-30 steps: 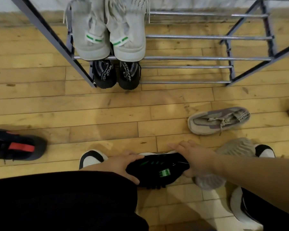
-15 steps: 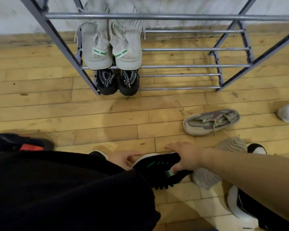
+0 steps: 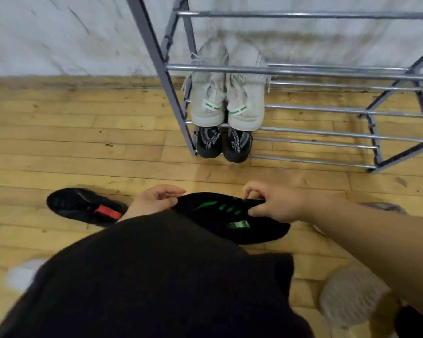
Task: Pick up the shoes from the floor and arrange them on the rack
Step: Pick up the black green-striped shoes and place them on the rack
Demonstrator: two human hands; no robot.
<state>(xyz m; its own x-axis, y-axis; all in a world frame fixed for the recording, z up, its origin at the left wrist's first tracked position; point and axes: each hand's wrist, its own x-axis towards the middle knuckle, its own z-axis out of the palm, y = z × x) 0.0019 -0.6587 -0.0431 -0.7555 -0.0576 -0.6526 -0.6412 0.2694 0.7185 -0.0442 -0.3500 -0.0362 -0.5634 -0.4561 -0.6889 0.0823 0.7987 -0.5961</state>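
Now the black shoe with green marks [image 3: 230, 217] has come up off the floor, both hands gripping it: left hand [image 3: 154, 200] at its left end, right hand [image 3: 276, 203] pinching the top. Its long axis runs left-right, near the rack [image 3: 303, 69]; toe direction unclear. Next, shelving it.

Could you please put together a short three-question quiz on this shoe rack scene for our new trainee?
1. True or false: the white pair sits on a rack shelf above the dark pair.
2. Which hands grip the black shoe with green marks?
3. What colour is the tab on the black shoe on the floor: A red, B blue, C yellow?

Key: 1 true. 2 both, left hand and right hand. 3 A.
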